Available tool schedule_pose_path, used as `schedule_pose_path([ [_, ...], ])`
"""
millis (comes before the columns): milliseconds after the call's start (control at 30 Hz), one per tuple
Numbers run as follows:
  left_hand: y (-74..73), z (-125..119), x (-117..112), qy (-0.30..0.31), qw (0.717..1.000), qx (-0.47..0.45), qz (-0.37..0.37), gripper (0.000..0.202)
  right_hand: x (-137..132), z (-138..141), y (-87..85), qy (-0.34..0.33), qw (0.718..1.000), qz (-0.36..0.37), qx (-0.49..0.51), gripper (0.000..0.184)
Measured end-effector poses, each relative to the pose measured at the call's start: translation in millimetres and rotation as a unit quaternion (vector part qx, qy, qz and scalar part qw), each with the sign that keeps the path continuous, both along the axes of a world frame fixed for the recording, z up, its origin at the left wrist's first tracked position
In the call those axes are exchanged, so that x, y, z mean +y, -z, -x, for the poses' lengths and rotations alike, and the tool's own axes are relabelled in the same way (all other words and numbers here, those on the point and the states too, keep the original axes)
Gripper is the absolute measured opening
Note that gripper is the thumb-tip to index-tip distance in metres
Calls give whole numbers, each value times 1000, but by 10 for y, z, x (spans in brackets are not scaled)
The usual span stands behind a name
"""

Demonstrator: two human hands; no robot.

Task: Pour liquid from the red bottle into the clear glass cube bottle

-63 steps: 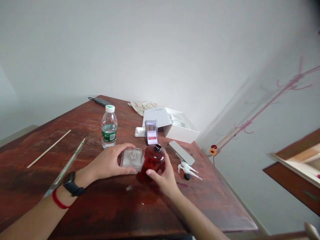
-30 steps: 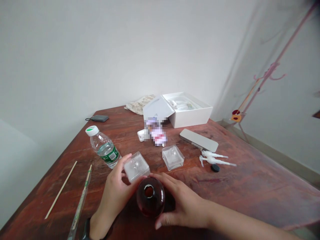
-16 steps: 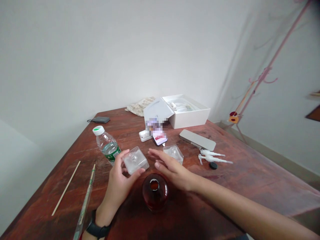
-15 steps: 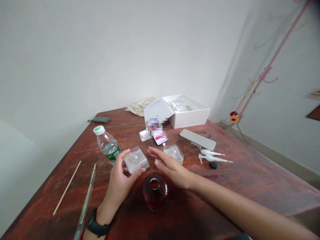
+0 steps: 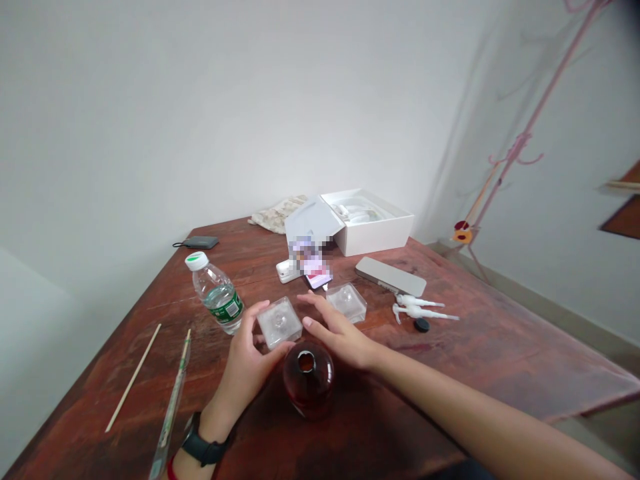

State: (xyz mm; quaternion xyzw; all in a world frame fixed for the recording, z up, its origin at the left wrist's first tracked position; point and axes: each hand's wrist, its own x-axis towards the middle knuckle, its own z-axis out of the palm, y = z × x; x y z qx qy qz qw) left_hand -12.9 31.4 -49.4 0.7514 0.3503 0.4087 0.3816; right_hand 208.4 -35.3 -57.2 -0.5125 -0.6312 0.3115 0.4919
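Note:
My left hand (image 5: 250,357) has its thumb and fingers around a clear, square-sided bottle (image 5: 280,325) with an uncapped neck on top. My right hand (image 5: 344,335) is open, its fingers stretched toward that bottle with a gap between them. Under my wrists' inner sides stands a round dark-brown bottle (image 5: 309,387) with an open neck, its rim close to my left thumb. A second clear square bottle (image 5: 349,304) sits just beyond my right hand, which partly hides it.
A water bottle (image 5: 220,300) stands left of my left hand, near a bare stick (image 5: 133,377) and wrapped chopsticks (image 5: 173,400). White pump heads (image 5: 423,310), a black cap (image 5: 421,325), a grey bar-shaped device (image 5: 391,276), a phone (image 5: 319,277) and a white box (image 5: 377,235) lie farther off.
My left hand has moved slightly right with the square bottle, bringing it nearer the brown bottle. My right hand stays open, nearly in place. The view has shifted a little.

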Motion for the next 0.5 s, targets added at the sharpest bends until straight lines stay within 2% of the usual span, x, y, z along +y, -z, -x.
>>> schedule_pose_path([
  [100, 85, -11, 35, -1, 1000, -5, 7, 77, -23, -23, 46, -33, 999, -1, 37, 58],
  [300, 138, -41, 39, 38, 997, -40, 63, 79, 20, 31, 257, -125, 974, 14, 187, 82],
  [500, 103, -59, 27, 69, 993, -43, 89, 79, 100, 34, 337, -129, 966, 42, 220, 99],
])
